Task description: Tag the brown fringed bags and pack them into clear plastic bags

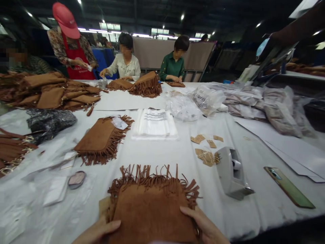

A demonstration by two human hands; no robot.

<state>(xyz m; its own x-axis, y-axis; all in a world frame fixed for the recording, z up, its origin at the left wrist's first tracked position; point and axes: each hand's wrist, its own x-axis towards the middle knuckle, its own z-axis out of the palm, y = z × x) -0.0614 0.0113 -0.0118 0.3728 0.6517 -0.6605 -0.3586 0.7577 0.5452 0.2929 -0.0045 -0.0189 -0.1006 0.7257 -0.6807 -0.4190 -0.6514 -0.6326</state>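
A brown suede-like bag [154, 210] with fringe along its far edge lies at the bottom centre. My left hand [103, 228] grips its left side, thumb on top and fingers hidden beneath. On the right side my right hand [203, 223] holds it the same way, its thumb lying on the surface. A tan tag [104, 207] sticks out at the bag's left edge. Farther left, a second fringed bag [98, 135] lies on the table with a small clear packet [120, 123] on it.
On the white table [157, 154] are a stack of plastic bags [154, 123], tan tags [207, 156], a tape dispenser [233, 173], a phone [289, 186] and a round tin [77, 179]. Brown bags [50, 91] are heaped back left. Several people work across the table.
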